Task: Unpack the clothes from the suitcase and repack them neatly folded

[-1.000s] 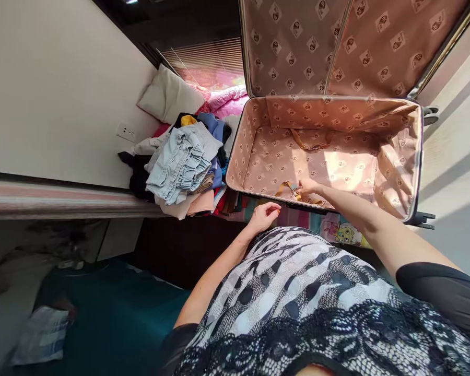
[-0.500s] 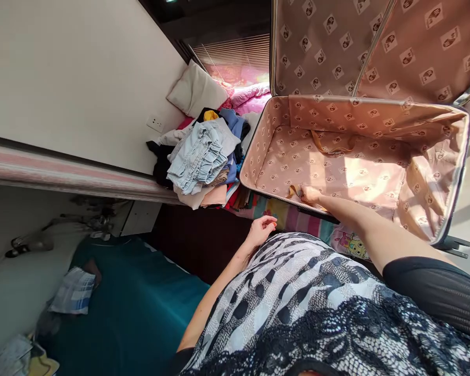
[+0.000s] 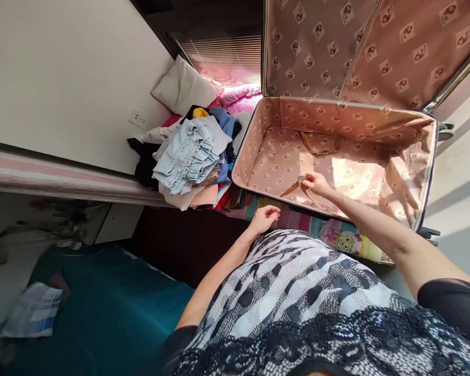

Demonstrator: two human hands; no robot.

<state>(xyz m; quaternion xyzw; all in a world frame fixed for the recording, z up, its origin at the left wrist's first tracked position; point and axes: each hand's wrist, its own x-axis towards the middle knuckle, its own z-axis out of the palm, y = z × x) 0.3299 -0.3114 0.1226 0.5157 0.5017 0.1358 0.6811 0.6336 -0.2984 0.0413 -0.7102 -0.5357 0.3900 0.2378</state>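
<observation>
A large suitcase [image 3: 276, 151] lies open, its pink-brown lining printed with small badges. Inside it, close to the front wall, my right hand [image 3: 316, 184] is closed on a tan strap [image 3: 292, 189] at its metal buckle [image 3: 301, 178]. The strap is lifted off the bottom and hangs in a loop. A second tan strap [image 3: 317, 151] lies slack along the back of the bottom. Outside the front edge, my left hand [image 3: 264, 219] is held with curled fingers pinched together. A small orange spot shows at its fingertips; what it is I cannot make out.
Left of the suitcase stands a heap of folded clothes with light blue denim [image 3: 188, 154] on top. A white pillow [image 3: 185, 86] leans behind it. The suitcase lid [image 3: 317, 47] stands up at the back. A teal-covered surface [image 3: 113, 308] lies lower left, and a striped cloth [image 3: 297, 220] under the suitcase.
My right hand has risen a little from the suitcase's front wall and moved right, drawing the strap and buckle up. My left hand stays pinched near the edge. The view has shifted right.
</observation>
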